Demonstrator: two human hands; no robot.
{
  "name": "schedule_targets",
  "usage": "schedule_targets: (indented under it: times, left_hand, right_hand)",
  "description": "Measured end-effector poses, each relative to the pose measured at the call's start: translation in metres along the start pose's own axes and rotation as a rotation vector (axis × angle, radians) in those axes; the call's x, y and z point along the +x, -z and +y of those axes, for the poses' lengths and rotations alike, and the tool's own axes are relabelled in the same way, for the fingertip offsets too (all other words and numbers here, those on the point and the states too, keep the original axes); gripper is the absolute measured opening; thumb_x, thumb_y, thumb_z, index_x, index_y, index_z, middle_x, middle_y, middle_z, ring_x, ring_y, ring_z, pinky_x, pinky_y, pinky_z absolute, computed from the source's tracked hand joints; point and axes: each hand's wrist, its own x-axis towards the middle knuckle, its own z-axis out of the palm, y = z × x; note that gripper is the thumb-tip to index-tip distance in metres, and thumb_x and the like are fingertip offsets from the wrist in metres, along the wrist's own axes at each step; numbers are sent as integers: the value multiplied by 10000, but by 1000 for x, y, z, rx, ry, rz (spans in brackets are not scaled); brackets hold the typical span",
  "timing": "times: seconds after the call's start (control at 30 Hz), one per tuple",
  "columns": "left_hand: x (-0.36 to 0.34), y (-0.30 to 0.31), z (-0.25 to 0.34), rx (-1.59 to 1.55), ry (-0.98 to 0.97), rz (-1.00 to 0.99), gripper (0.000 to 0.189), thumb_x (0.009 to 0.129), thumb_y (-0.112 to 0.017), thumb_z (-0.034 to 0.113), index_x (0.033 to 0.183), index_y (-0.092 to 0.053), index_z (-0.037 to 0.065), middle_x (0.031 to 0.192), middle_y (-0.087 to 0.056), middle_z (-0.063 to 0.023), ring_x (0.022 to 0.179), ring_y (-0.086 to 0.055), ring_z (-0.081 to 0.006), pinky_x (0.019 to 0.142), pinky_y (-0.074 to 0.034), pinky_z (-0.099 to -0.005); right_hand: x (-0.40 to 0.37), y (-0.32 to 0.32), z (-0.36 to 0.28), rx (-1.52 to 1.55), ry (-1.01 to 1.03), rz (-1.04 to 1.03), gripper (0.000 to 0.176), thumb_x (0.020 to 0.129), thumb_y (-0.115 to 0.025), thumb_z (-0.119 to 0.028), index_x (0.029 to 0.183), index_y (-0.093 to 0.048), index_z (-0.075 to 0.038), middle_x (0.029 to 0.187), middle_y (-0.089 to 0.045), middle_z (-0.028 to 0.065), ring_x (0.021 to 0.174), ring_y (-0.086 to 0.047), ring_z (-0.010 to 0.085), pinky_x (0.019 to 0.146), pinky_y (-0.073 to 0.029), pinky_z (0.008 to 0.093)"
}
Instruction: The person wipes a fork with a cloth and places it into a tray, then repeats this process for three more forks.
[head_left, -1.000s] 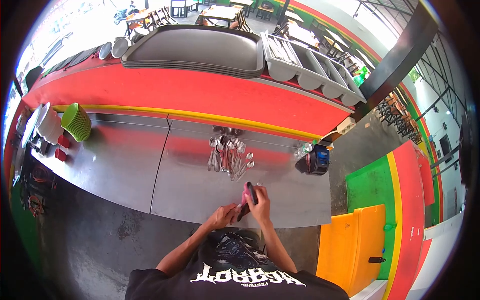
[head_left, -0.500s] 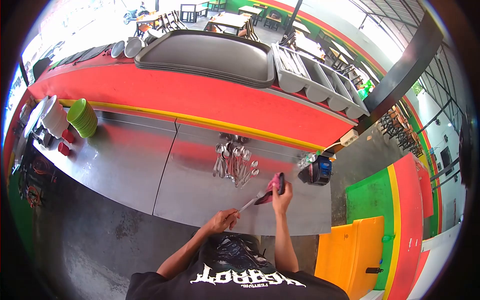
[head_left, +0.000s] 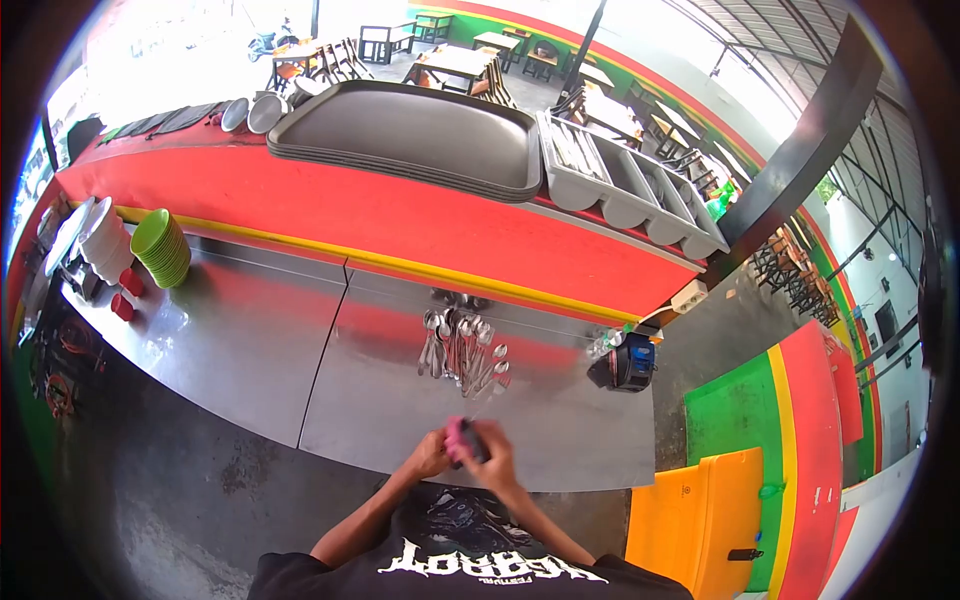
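Close in front of my body, both hands meet over the near edge of the steel counter point(head_left: 390, 420). My left hand point(head_left: 430, 456) is closed; the piece of cutlery it grips is almost wholly hidden by the cloth and fingers. Wrapped over that cutlery is a pink and dark cloth point(head_left: 458, 438), pinched in my right hand point(head_left: 497, 462), which is smeared by motion. Beyond the hands lies a loose pile of metal spoons and other cutlery point(head_left: 460, 345), handles mostly toward me.
Green bowls point(head_left: 160, 248), white bowls point(head_left: 103, 238) and red cups point(head_left: 123, 307) stand at left. A dark bag point(head_left: 632, 362) sits at right. On the red ledge point(head_left: 400, 210) are stacked trays point(head_left: 410, 140) and a grey cutlery holder point(head_left: 625, 180).
My right hand has moved left and down with the cloth, from the cutlery's far end to beside my left hand. The cutlery, plainly visible before, is now mostly covered.
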Motion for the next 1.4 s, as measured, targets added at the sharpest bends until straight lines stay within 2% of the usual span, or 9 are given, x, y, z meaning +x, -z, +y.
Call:
schedule_targets:
  times: [0.03, 0.13, 0.3, 0.4, 0.7, 1.17, 1.27, 1.37, 1.4]
  left_hand:
    - [3, -1, -4, 89, -203, 30, 121, 889, -593, 100, 961, -614, 4, 869, -651, -95, 744, -637, -201, 675, -515, -343]
    - [-5, 7, -31, 3, -67, -93, 147, 773, -629, 67, 910, -647, 17, 1028, -668, -123, 847, -667, -272, 723, -532, -383]
    - [-5, -1, -22, 144, 149, -1, 130, 813, -593, 74, 912, -627, -3, 744, -660, -183, 721, -656, -378, 676, -516, -446]
    - [1, -1, -22, 219, 140, -27, 123, 877, -557, 93, 927, -591, -14, 755, -664, -193, 696, -652, -378, 648, -501, -467]
    - [13, 5, 13, 50, 282, -223, 232, 1042, -438, 185, 1032, -588, 9, 572, -482, -26, 516, -496, -120, 512, -421, -321]
    - [16, 4, 25, -82, 299, -279, 248, 1058, -428, 206, 1079, -574, 7, 627, -469, -12, 569, -484, -118, 562, -439, -308]
    - [23, -6, 24, -146, 313, -278, 260, 1065, -420, 217, 1083, -569, 6, 638, -458, -4, 578, -464, -109, 567, -425, -298]
    - [32, -10, 28, -169, 329, -296, 280, 1076, -401, 232, 1081, -563, 4, 662, -442, 8, 599, -442, -100, 585, -421, -287]
    - [34, -10, 30, -165, 332, -303, 289, 1080, -392, 238, 1080, -561, 3, 673, -435, 14, 609, -434, -97, 593, -421, -284]
  right_hand:
    - [-4, -9, -5, -36, 47, -15, 340, 813, -780, -167, 1105, -670, -34, 1037, -628, 100, 921, -638, 251, 807, -521, 356]
    - [-3, -18, -7, -86, 132, -58, 356, 792, -779, -121, 1123, -678, -39, 1073, -630, 94, 959, -647, 271, 821, -535, 368]
    - [-1, -10, 17, -105, 44, -22, 359, 792, -774, -112, 1129, -680, -35, 1076, -624, 101, 972, -646, 281, 824, -536, 367]
    - [3, -5, 32, -137, 47, 38, 320, 801, -777, -121, 1092, -689, -23, 1059, -627, 114, 962, -641, 282, 798, -531, 366]
    - [46, 34, 75, -303, 26, 253, 304, 801, -774, -131, 1054, -672, 3, 1013, -621, 137, 908, -635, 310, 783, -521, 375]
    - [54, 75, 155, -221, -294, 668, 323, 842, -783, -150, 1041, -636, 58, 941, -662, 102, 841, -643, 209, 799, -512, 340]
    - [53, 67, 135, 214, -480, 629, 286, 828, -795, -153, 978, -641, 35, 829, -663, 67, 758, -640, 172, 727, -515, 320]
    - [34, 60, 170, -256, -347, 561, 259, 815, -802, -160, 931, -641, 7, 758, -653, 34, 704, -617, 129, 675, -501, 296]
    - [29, 59, 170, -222, -376, 546, 265, 810, -806, -163, 925, -639, 7, 760, -652, 33, 700, -610, 123, 671, -497, 291]
